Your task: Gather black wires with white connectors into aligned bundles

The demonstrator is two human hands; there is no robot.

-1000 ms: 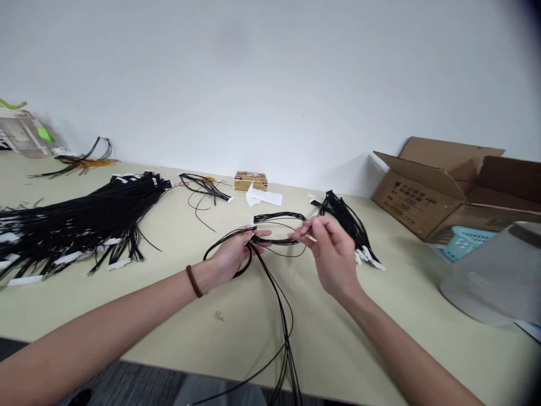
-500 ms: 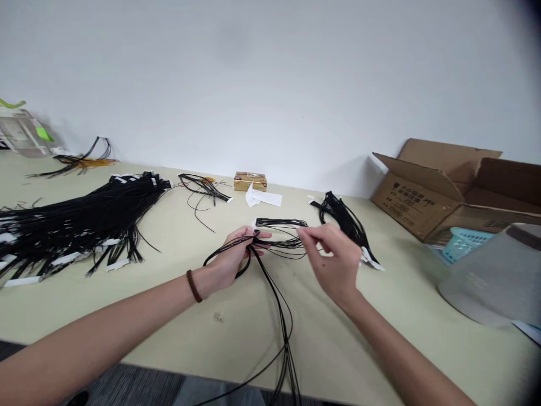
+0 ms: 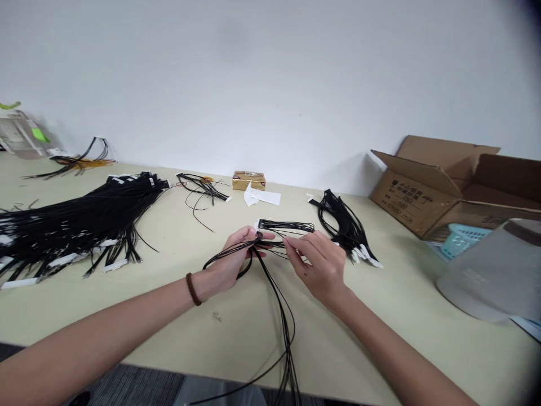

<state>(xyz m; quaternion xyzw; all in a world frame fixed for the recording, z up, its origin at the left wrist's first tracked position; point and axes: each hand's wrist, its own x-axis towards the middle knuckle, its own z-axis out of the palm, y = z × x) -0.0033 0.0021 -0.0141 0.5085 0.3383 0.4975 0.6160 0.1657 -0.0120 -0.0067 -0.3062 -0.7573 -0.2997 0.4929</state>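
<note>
A bundle of thin black wires (image 3: pixel 274 287) hangs from my left hand (image 3: pixel 231 260) and trails over the table's front edge. My left fingers are closed around it near a small white connector (image 3: pixel 257 224). Some wires loop from there to the right, and others curl back over the left wrist. My right hand (image 3: pixel 318 262) pinches at the looped wires, thumb and forefinger pressed together; how many strands lie between them is too small to tell.
A large heap of black wire harnesses (image 3: pixel 93 220) covers the table's left side. Loose wires (image 3: pixel 203 186), a tissue pack (image 3: pixel 248 180) and another harness bundle (image 3: pixel 344 223) lie farther back. At the right stand an open cardboard box (image 3: pixel 416 194), a teal basket (image 3: pixel 459 239) and a grey bin (image 3: pixel 492 276).
My right hand has moved left, closer to my left hand, along the looped wires. My left hand keeps its grip in nearly the same place.
</note>
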